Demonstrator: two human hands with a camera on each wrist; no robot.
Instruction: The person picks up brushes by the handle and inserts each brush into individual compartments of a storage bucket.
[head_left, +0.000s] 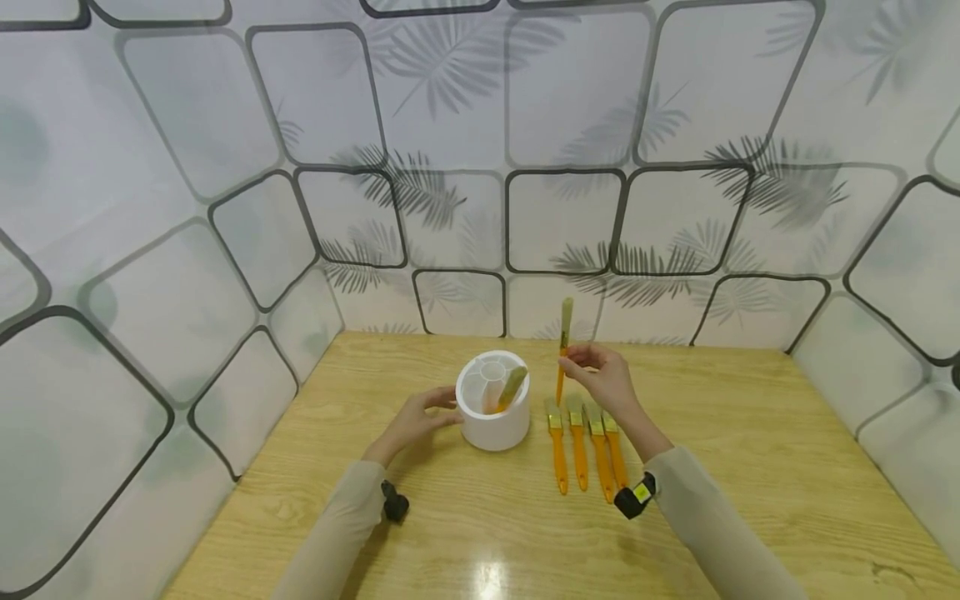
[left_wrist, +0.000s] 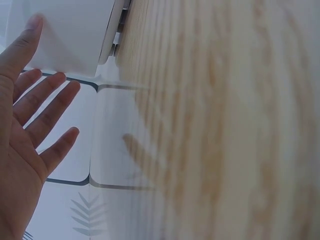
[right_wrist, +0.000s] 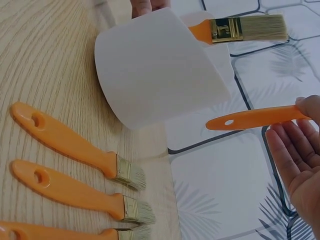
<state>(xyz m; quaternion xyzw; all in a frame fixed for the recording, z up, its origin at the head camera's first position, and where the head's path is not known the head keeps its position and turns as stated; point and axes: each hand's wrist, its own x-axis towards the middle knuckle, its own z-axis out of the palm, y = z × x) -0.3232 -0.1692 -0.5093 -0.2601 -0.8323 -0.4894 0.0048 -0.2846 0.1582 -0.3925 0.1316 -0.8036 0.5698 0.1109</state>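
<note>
Nearby, a patterned wall [head_left: 566, 221] backs the holder [head_left: 495, 433].

Holder [head_left: 495, 433], brush [head_left: 513, 387] blocking right, left seemingly free

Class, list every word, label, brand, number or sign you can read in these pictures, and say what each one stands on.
Readable text: none.
Metal band of the brush in the white holder: dark marks, too blurred to tell whether they are print.
Yellow-green patch on the black device at the right wrist: too small to read.
Wall covering: leaf and frame patterns, no lettering visible.
</note>
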